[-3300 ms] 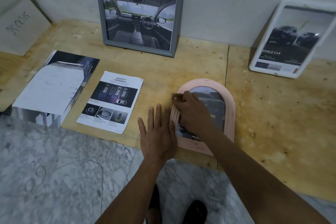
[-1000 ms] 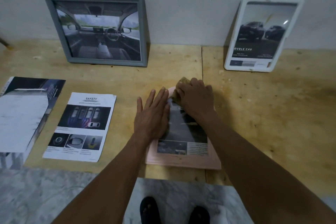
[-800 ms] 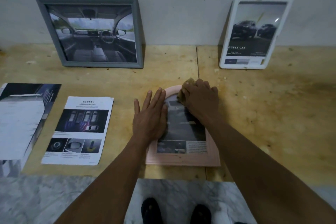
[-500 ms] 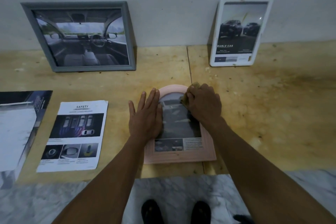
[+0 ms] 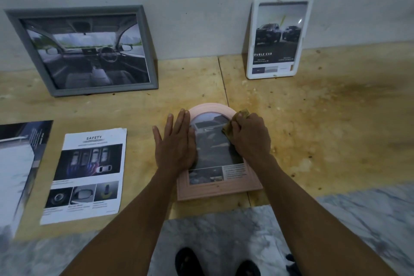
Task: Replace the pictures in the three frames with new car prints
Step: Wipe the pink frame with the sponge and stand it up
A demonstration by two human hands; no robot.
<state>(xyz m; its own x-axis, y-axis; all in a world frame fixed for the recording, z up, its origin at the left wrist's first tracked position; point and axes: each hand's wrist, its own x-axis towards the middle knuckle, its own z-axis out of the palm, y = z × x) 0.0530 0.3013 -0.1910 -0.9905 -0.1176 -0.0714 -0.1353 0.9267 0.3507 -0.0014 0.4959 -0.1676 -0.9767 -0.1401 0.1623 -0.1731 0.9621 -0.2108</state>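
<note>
A pink arched frame [image 5: 215, 190] with a car print in it lies flat on the wooden board [image 5: 324, 123]. My left hand [image 5: 175, 143] rests flat and open on the frame's left side, fingers spread. My right hand [image 5: 251, 136] is closed on a small yellowish cloth [image 5: 230, 129], which is pressed against the glass near the frame's upper right. A grey frame [image 5: 87, 51] with a car-interior picture leans on the wall at the back left. A white frame [image 5: 279, 37] with a "Double Cab" print leans at the back right.
A "Safety" car print [image 5: 86, 175] lies loose on the board left of the pink frame. More sheets [image 5: 18, 168] overlap at the far left edge. The marble floor [image 5: 369, 219] and my two dark shoes show below the board's front edge.
My right hand with the cloth has slid from the top left of the glass across to its upper right. My left hand stays flat on the frame. The camera view has shifted.
</note>
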